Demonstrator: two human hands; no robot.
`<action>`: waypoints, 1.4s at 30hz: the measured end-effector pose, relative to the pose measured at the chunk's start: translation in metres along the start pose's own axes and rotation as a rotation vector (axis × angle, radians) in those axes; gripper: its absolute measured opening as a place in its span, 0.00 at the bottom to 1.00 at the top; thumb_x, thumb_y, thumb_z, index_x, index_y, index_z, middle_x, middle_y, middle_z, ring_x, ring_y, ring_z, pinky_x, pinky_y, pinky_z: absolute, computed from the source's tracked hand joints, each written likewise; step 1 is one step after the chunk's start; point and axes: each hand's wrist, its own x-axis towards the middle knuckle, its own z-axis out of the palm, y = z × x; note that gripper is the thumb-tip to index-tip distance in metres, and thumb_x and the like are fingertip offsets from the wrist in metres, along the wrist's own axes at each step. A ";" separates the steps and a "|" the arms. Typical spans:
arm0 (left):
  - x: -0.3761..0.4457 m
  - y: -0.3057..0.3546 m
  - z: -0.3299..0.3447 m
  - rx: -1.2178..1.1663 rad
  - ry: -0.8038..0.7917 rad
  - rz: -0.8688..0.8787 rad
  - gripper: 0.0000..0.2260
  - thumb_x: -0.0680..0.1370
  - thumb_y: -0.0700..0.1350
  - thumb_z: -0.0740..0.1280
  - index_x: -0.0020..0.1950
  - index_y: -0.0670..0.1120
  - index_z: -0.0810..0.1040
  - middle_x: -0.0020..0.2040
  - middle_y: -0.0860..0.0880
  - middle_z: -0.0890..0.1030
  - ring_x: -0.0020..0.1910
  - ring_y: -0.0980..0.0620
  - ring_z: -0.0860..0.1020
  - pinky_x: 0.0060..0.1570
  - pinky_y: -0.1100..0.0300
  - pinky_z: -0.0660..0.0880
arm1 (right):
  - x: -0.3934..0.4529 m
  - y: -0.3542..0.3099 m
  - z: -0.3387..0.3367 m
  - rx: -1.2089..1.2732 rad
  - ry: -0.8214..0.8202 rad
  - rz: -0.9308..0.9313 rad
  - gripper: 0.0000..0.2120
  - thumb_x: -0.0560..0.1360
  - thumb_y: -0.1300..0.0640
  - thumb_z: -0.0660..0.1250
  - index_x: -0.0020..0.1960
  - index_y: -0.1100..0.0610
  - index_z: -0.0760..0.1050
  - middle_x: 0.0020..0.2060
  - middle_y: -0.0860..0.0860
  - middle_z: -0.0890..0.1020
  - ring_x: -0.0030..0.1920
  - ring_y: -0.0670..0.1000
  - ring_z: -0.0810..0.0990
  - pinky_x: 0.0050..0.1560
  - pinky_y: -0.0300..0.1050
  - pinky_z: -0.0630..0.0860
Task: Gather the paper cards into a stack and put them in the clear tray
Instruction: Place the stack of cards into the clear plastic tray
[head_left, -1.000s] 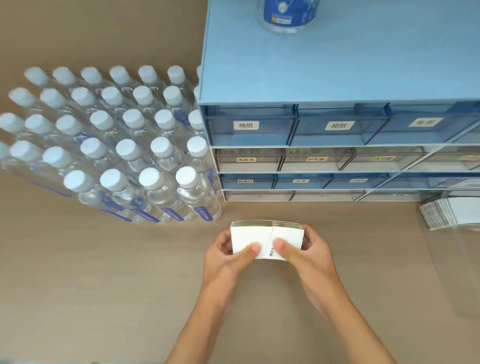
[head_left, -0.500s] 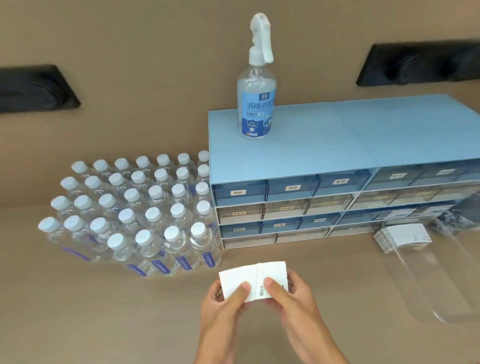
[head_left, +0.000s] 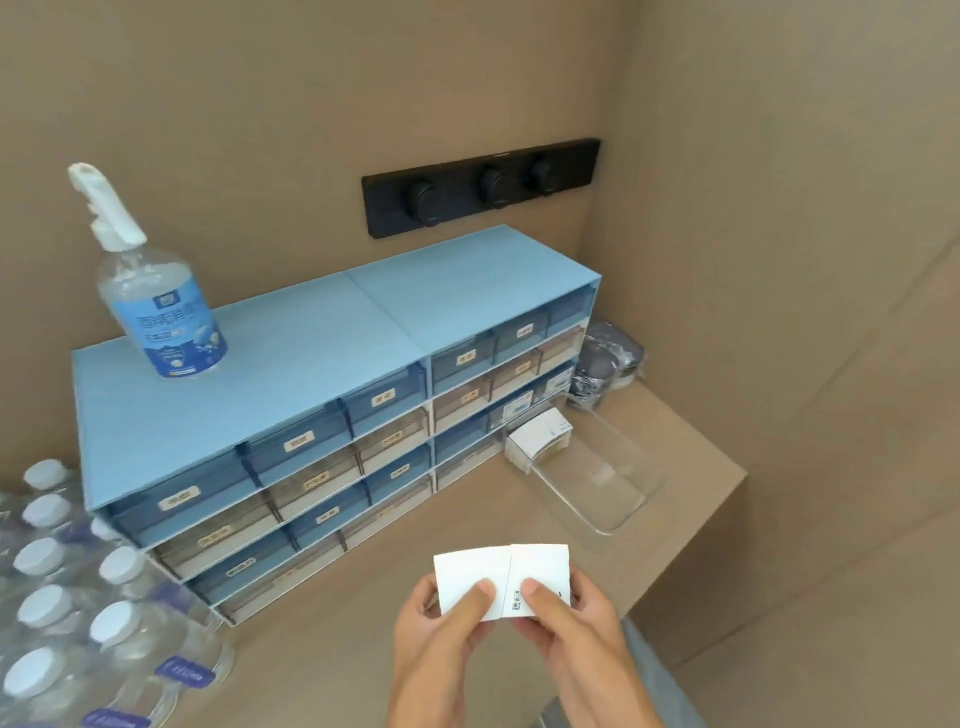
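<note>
Both hands hold a stack of white paper cards (head_left: 467, 571) above the brown counter, low in the middle of the view. My left hand (head_left: 436, 639) grips the stack's left side with the thumb on top. My right hand (head_left: 571, 634) grips the right side, thumb beside a small printed mark. The clear tray (head_left: 636, 467) lies to the upper right on the counter, apart from my hands. Another pile of white cards (head_left: 540, 434) sits at the tray's far end.
A blue drawer cabinet (head_left: 311, 364) with labelled drawers stands behind, a spray bottle (head_left: 156, 301) on top. Several capped water bottles (head_left: 62, 597) crowd the left. A wrapped dark item (head_left: 602, 364) lies by the right wall. The counter's edge (head_left: 727, 493) drops off at right.
The view has swung up and to the right, bringing the clear tray and right wall into sight. Both hands keep their hold on the card stack, now slightly nearer the tray.
</note>
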 end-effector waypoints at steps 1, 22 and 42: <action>-0.002 -0.004 0.015 0.012 -0.036 -0.011 0.20 0.62 0.39 0.75 0.53 0.38 0.82 0.42 0.44 0.88 0.39 0.50 0.87 0.35 0.61 0.82 | -0.004 -0.006 -0.013 0.024 0.039 -0.018 0.12 0.75 0.70 0.68 0.58 0.69 0.76 0.52 0.66 0.84 0.50 0.59 0.85 0.54 0.53 0.81; -0.078 -0.127 0.275 0.229 -0.438 -0.212 0.10 0.75 0.35 0.72 0.57 0.41 0.81 0.49 0.40 0.88 0.46 0.46 0.87 0.47 0.53 0.79 | -0.083 -0.090 -0.278 0.231 0.438 -0.290 0.09 0.76 0.68 0.67 0.56 0.65 0.77 0.50 0.62 0.86 0.53 0.59 0.86 0.53 0.51 0.80; 0.089 -0.123 0.364 0.180 -0.370 -0.212 0.21 0.66 0.42 0.75 0.58 0.40 0.81 0.52 0.40 0.87 0.49 0.45 0.86 0.47 0.55 0.79 | 0.094 -0.170 -0.300 0.225 0.434 -0.209 0.12 0.74 0.69 0.68 0.58 0.67 0.76 0.49 0.61 0.87 0.51 0.58 0.86 0.54 0.52 0.79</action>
